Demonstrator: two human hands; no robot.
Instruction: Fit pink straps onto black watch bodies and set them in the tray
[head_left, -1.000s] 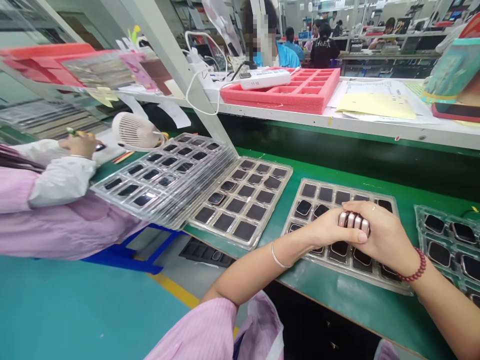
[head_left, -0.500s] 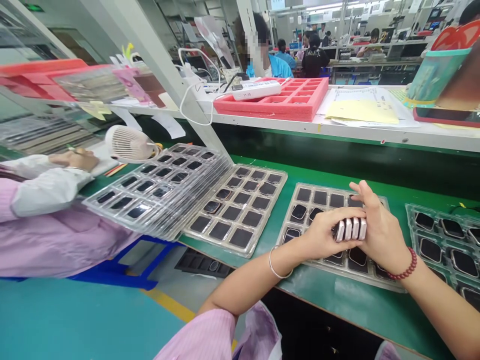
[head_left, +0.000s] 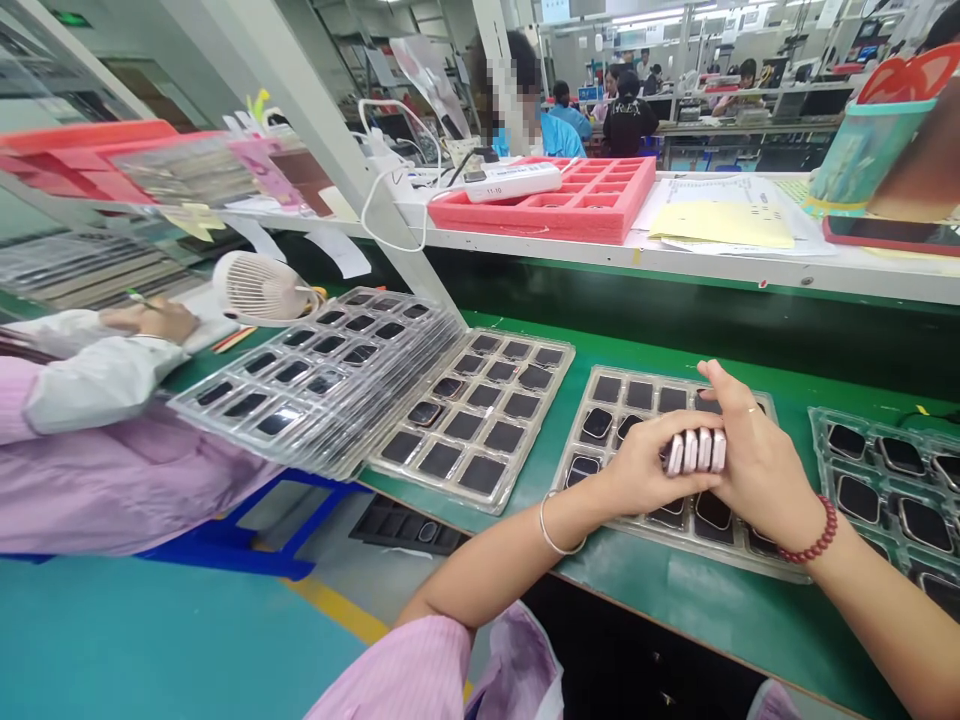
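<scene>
My left hand (head_left: 649, 462), with a bangle at its wrist, is closed round several silver-edged watch cases (head_left: 697, 452) standing side by side. My right hand (head_left: 761, 465), a red bead bracelet below it, has its palm against the right end of the row, with its upper fingers pointing up and apart. Both hands are over a clear tray (head_left: 739, 550) with dark watch faces in its pockets. Further right lies another tray of watches (head_left: 859, 498). Left of my hands is a tray of dark squares (head_left: 464, 426).
A stack of clear trays (head_left: 375, 400) stands left, by a white fan (head_left: 259, 288). A co-worker's hand (head_left: 161, 318) holds a pen at far left. The shelf edge (head_left: 675, 262) crosses behind, bearing a red foam tray (head_left: 615, 215), papers and a green cup (head_left: 862, 155).
The watch cases and my left hand have shifted very slightly left. At far left, the co-worker's pen has tilted.
</scene>
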